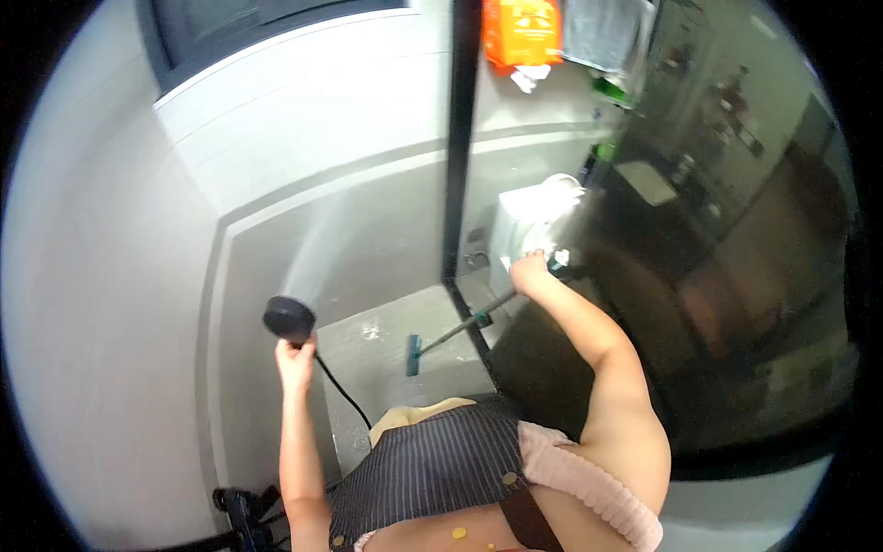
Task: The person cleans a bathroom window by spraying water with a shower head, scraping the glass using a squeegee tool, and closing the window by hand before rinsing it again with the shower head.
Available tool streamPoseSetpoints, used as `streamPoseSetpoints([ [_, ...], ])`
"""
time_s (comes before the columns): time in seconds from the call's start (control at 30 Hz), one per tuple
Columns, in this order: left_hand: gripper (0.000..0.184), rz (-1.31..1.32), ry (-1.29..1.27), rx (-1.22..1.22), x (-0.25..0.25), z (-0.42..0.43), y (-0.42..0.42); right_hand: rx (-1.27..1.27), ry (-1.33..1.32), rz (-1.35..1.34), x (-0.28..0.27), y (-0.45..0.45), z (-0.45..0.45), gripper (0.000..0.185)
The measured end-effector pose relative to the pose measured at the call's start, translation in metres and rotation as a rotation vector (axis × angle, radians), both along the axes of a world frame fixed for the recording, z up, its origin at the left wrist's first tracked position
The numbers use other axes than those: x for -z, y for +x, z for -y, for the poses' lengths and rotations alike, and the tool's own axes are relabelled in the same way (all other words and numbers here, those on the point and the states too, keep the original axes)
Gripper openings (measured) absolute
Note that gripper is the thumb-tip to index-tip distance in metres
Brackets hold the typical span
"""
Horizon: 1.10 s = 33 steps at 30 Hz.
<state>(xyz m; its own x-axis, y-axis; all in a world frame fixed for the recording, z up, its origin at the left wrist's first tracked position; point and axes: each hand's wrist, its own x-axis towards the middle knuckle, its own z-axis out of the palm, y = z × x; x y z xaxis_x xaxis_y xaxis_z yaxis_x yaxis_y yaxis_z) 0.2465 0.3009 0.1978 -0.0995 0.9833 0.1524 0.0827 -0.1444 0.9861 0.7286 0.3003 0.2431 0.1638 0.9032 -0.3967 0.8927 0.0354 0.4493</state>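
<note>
Floor brush (413,355): head down at the floor (386,317), left of the foot of the black post (460,138); handle slants up to the right of the post, into our right hand (531,272). Pale wall (313,138) fills most of the area left of the post; dark glossy panel (717,304) takes the right side. Window (267,23) sits up and well left of the post. Our striped apron (432,451) is below it. Just right of the post's lower part we have a white fixture (515,221), washed out by glare. Orange pack (522,28) is beside the post's top, white tissue (529,77) sticking out underneath; grey cloth (602,37) hangs farther right. Shower head (290,318) is well left of the post's foot, in our left hand (295,364), throwing spray (317,230) up along the wall. Black hose (342,386) runs from it toward the apron. Left hand: fingers wrapped around the shower head's neck. Right hand: curled around the brush handle; with the blur, we can't make out each finger.
</note>
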Motion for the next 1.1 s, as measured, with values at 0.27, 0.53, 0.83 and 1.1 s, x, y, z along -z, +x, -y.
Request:
streamPoseSetpoints([
  [0.27, 0.04, -0.231, 0.379, -0.065, -0.034, -0.005, 0.084, -0.276, 0.112, -2.156, -0.026, -0.244, -0.005, 0.054],
  [0.53, 0.056, -0.162, 0.392, -0.03, -0.053, 0.006, 0.106, -0.241, 0.313, -2.3, -0.046, -0.253, -0.011, 0.059],
  [0.83, 0.025, -0.19, 0.304, 0.024, -0.018, -0.024, 0.114, -0.199, 0.275, -1.855, -0.057, -0.216, -0.006, 0.053],
  [1.1, 0.029, -0.215, 0.32, 0.105, 0.002, -0.041, 0.123, -0.28, 0.308, -1.846, -0.052, -0.189, -0.011, 0.052],
])
